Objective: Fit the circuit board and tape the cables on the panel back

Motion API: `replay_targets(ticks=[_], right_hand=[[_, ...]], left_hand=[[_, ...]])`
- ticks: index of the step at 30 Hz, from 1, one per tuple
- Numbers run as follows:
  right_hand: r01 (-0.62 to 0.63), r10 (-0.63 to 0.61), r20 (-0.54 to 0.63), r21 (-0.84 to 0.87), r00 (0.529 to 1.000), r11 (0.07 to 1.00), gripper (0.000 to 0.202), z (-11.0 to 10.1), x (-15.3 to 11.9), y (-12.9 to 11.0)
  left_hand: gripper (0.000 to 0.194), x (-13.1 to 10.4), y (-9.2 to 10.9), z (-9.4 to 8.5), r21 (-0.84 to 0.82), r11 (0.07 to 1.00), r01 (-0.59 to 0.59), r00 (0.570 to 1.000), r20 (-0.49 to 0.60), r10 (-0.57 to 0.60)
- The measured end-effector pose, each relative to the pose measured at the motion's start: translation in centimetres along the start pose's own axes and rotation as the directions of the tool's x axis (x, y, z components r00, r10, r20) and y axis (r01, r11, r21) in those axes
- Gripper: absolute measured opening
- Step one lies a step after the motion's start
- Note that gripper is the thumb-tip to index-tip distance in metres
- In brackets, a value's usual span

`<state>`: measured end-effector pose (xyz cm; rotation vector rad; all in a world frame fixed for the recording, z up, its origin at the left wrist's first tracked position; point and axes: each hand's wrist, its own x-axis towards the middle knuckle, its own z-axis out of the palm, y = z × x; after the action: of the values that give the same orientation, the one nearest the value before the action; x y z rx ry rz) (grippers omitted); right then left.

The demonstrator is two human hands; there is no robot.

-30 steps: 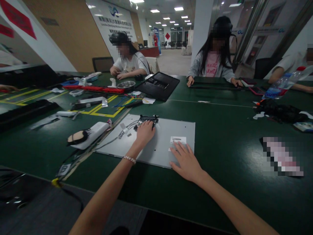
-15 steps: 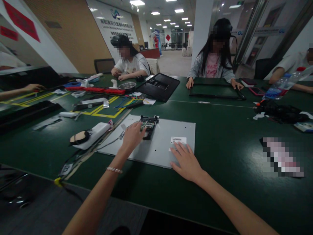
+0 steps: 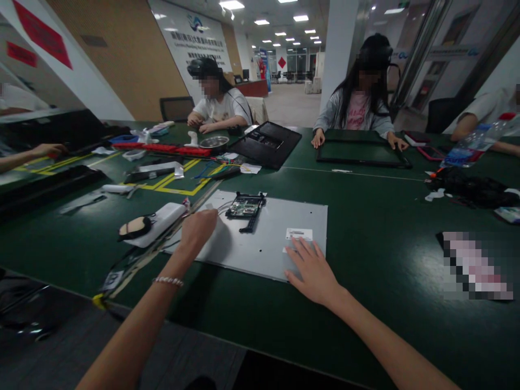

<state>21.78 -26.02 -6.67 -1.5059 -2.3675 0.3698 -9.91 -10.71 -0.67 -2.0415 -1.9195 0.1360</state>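
A flat grey metal panel (image 3: 244,252) lies on the green table. On its upper middle sits a green circuit board (image 3: 245,206) in a black bracket (image 3: 252,221). My left hand (image 3: 200,228) is closed over the panel's left part, left of the board, by a thin cable (image 3: 226,205) that runs toward the board. What its fingers hold, if anything, is hidden. My right hand (image 3: 312,271) rests with spread fingers on the panel's right edge, just below a white label (image 3: 299,234).
Left of the panel lie a white device with a beige and black top (image 3: 164,218) and cables. Beyond are a black cover (image 3: 266,143), wires (image 3: 215,169) and a metal bowl (image 3: 214,142). A person across holds a black frame (image 3: 363,161). A bottle (image 3: 471,145) stands at right.
My left hand has moved left, off the circuit board, and its fingers have closed. The board and bracket now show more fully. My right hand stays on the panel.
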Motion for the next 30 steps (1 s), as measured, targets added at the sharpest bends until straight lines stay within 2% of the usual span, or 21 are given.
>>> replay_targets(ticks=[4,7,8,10,13,16,20,25,30], right_hand=[[0.002,-0.002,0.004,0.005,1.000,1.000,0.059,-0.1,0.1,0.0],[0.002,-0.002,0.013,-0.003,1.000,1.000,0.060,-0.2,0.2,0.0],[0.003,-0.003,0.017,-0.005,1.000,1.000,0.060,-0.2,0.2,0.0],[0.002,-0.002,0.019,-0.008,1.000,1.000,0.060,-0.2,0.3,0.0],[-0.004,0.005,0.020,-0.006,1.000,1.000,0.060,-0.1,0.3,0.0],[-0.010,0.010,0.039,0.007,0.999,1.000,0.061,-0.1,0.4,0.0],[-0.018,0.016,0.067,0.025,0.998,1.000,0.063,-0.2,0.5,-0.1],[-0.003,0.000,0.096,0.022,0.995,1.000,0.063,-0.8,0.4,-0.3],[0.011,-0.013,0.147,0.010,0.989,1.000,0.066,-1.3,-0.2,-0.1]], left_hand=[[0.041,3.0,-0.7,-2.6,-0.043,0.998,0.047,0.987,-0.149,-0.053],[0.045,5.9,0.1,-4.9,-0.115,0.993,0.032,0.954,-0.291,-0.065],[0.047,6.8,0.7,-5.4,-0.133,0.991,0.007,0.948,-0.313,-0.049],[0.050,8.7,2.3,-5.9,-0.149,0.988,-0.048,0.959,-0.284,0.004],[0.043,11.2,5.0,-4.9,-0.156,0.985,-0.079,0.988,-0.141,0.057],[0.029,13.0,7.1,-2.7,-0.165,0.984,-0.068,0.997,-0.045,0.061],[0.028,13.7,8.3,-0.2,-0.182,0.982,-0.057,0.998,0.026,0.063],[0.036,12.9,6.9,0.6,-0.217,0.975,-0.057,0.998,0.017,0.062],[0.041,11.3,2.4,1.8,-0.343,0.939,-0.006,0.999,-0.050,-0.012]])
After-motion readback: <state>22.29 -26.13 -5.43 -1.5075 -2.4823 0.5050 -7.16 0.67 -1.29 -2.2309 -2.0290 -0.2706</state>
